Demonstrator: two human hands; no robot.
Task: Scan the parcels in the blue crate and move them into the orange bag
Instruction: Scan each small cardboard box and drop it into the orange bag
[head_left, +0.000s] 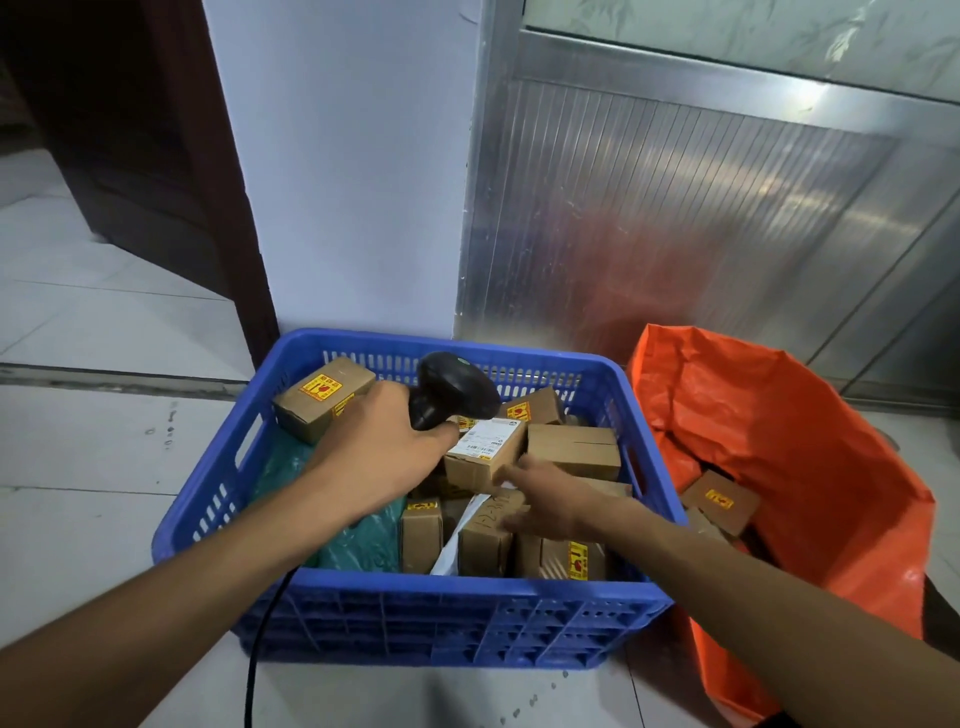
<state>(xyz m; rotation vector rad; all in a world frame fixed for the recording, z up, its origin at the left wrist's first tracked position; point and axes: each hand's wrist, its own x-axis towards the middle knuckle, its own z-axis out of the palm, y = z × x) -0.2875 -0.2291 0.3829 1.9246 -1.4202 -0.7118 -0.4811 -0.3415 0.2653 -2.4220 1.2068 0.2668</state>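
A blue crate (363, 603) on the floor holds several small cardboard parcels and a green plastic packet (358, 540). My left hand (384, 447) grips a black barcode scanner (457, 387) whose head points down at a parcel with a white label (488, 449) in the crate's middle. My right hand (545, 499) holds that labelled parcel at its near right corner, fingers spread along its side. The orange bag (779, 415) stands open to the right of the crate, with at least two brown parcels (719, 501) inside.
A white wall and a ribbed metal door panel (675, 208) stand right behind the crate and bag. A dark wooden door frame (208, 182) is at the left. The scanner's black cable (260, 639) hangs down in front of the crate onto the tiled floor.
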